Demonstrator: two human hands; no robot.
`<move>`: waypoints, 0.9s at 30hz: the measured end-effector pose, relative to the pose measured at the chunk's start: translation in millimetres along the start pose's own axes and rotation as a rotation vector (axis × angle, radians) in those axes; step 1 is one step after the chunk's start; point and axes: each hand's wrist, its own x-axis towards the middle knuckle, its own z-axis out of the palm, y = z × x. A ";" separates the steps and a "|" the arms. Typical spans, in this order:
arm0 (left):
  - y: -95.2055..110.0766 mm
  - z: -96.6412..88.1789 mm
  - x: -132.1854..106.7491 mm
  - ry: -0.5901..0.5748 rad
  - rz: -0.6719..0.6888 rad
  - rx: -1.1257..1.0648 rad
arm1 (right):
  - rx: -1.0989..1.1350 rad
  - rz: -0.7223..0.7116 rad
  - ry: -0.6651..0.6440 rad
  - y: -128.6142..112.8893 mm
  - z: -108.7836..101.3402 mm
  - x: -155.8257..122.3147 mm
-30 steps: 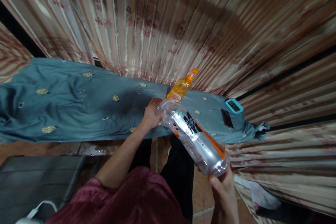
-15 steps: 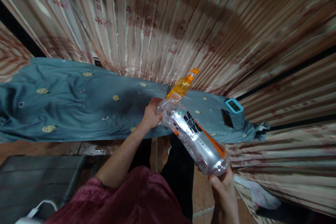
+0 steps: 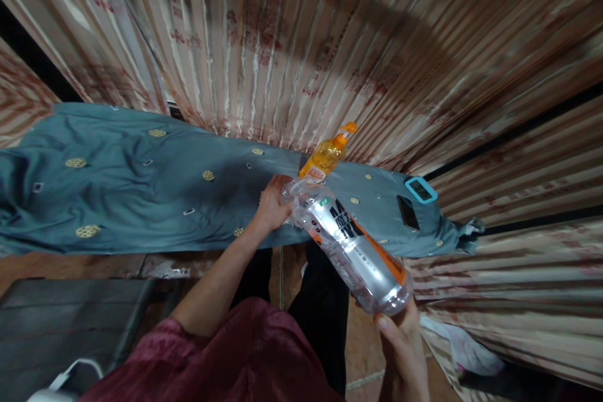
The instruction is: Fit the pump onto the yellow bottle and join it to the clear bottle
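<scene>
Between my two hands is a large clear plastic bottle with a silver and orange label, tilted so its neck points up and left. My left hand is closed around the neck end. At the lower right, my right hand grips the bottle's base, thumb on the near side. Just beyond the neck stands a yellow pump bottle with an orange top. Whether a cap is on the held bottle's mouth I cannot tell.
A grey-green patterned cloth covers the long surface ahead. On its right end lie a dark phone and a blue-framed digital clock. Pleated curtains hang behind. A dark grey flat-topped piece stands at lower left.
</scene>
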 end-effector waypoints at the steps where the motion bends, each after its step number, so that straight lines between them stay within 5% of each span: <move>1: -0.1 0.0 0.0 -0.001 0.001 -0.001 | -0.004 0.003 0.000 0.2 -0.6 -0.4; 27: -2.5 -0.6 -2.0 -0.012 -0.014 0.010 | -0.021 -0.018 -0.022 -3.8 1.2 -1.1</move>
